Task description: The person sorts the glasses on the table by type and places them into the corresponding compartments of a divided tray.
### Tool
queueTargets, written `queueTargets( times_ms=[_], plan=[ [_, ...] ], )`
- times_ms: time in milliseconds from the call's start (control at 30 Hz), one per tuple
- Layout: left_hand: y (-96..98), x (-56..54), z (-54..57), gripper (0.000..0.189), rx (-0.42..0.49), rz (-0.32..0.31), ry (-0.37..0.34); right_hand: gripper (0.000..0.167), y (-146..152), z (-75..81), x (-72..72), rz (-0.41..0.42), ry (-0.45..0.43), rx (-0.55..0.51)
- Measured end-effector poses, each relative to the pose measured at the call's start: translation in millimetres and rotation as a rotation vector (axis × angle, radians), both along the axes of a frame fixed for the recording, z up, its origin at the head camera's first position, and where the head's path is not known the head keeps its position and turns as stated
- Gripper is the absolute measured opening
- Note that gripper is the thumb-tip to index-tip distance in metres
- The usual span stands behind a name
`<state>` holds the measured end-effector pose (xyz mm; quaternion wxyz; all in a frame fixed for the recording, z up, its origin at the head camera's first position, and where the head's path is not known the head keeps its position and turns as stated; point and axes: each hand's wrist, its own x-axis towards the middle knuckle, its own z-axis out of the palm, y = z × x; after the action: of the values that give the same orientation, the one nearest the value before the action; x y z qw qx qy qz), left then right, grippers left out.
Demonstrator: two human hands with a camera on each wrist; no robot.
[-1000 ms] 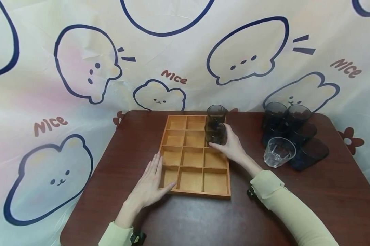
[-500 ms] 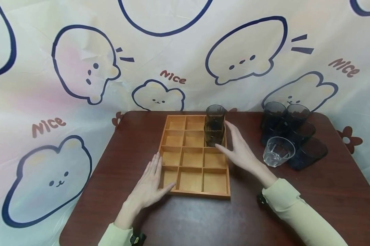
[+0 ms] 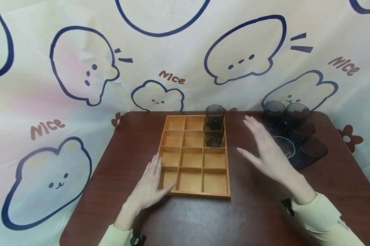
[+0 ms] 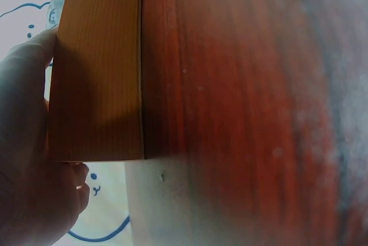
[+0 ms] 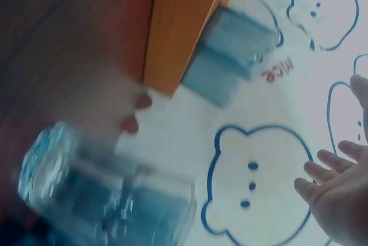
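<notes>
A wooden tray [image 3: 192, 158] divided into compartments lies on the table. Two dark glasses stand in its far right compartments: a rear glass [image 3: 215, 111] and a front glass [image 3: 213, 135]. My left hand [image 3: 146, 186] rests with straight fingers along the tray's near left corner, its thumb over the front rim. My right hand [image 3: 269, 155] is raised right of the tray, thumb spread from the fingers, holding nothing. Behind it a clear glass [image 3: 288, 147] is partly hidden; in the right wrist view the clear glass [image 5: 52, 168] is blurred.
Several dark glasses [image 3: 312, 150] stand close together at the table's far right, beside the clear glass. A printed curtain [image 3: 172, 51] hangs behind the brown table [image 3: 185, 222].
My right hand has let go of the front dark glass in the tray and moved right, toward the clear glass. My left hand has stayed at the tray's corner.
</notes>
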<state>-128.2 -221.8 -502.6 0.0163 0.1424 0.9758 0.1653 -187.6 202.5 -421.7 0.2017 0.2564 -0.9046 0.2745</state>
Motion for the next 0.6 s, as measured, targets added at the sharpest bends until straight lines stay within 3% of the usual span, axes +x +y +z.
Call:
queueTargets(
  times_ms=[133,300,600],
  plan=[
    [-0.1,-0.2,0.4,0.114,0.0,0.003,-0.009,0.086,23.6,1.6,7.9,-0.006,0.1,0.041],
    [0.6,-0.3,0.8,0.115,-0.002,0.01,-0.023,0.095,49.1,-2.8,14.6,-0.009,0.186,0.066],
    [1.6,-0.1,1.7,0.115,-0.004,0.013,-0.029,0.104,96.8,-11.3,31.6,-0.112,0.114,0.047]
  ],
)
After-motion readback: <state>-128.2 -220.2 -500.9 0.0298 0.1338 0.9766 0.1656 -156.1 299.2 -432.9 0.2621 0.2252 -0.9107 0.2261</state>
